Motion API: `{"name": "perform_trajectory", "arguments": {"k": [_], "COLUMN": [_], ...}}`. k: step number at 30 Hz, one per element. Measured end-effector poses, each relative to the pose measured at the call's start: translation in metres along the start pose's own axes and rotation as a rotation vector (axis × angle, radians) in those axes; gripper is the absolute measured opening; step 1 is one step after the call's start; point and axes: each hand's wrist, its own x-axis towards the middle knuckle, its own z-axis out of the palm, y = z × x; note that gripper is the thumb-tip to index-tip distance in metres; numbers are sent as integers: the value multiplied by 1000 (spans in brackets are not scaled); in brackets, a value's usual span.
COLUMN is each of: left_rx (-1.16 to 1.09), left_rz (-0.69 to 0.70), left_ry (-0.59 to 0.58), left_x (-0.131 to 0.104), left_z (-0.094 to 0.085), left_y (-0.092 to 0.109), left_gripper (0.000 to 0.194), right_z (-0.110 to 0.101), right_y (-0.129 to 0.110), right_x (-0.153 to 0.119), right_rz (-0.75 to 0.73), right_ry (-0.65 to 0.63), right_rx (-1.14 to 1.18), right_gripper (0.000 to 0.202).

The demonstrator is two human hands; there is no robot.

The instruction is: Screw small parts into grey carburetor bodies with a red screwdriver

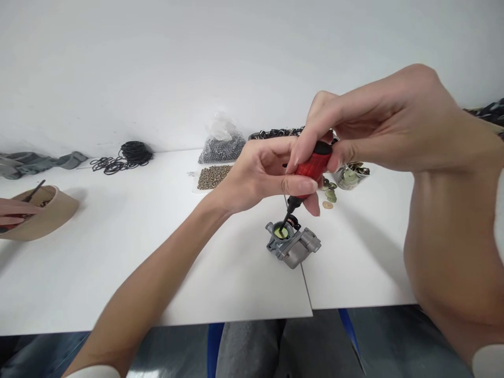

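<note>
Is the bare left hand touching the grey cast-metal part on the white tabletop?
Apart. The head view shows white tabletop between the left hand and the grey cast-metal part; the hand is higher, around the red screwdriver handle.

On both arms [173, 257], plain white sleeves [94, 372] are showing their rounded edges. Below, grey trousers [250, 346] are being worn, and their cloth is looking darker toward the right side.
</note>
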Motion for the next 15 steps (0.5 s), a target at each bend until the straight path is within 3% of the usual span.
{"name": "perform_trajectory", "arguments": {"k": [8, 15], "left_rx": [56, -133], "left_rz": [70, 0], "left_ry": [-14, -32], "left_x": [0, 2], "left_z": [-7, -7], "left_y": [-4, -17], "left_gripper": [31, 39], "right_z": [4, 9], "right_y": [-7, -2], "right_x": [2, 3], "right_rz": [76, 77], "right_ry": [47, 75], "right_rx": [-50, -14], "right_gripper": [21, 10]}}
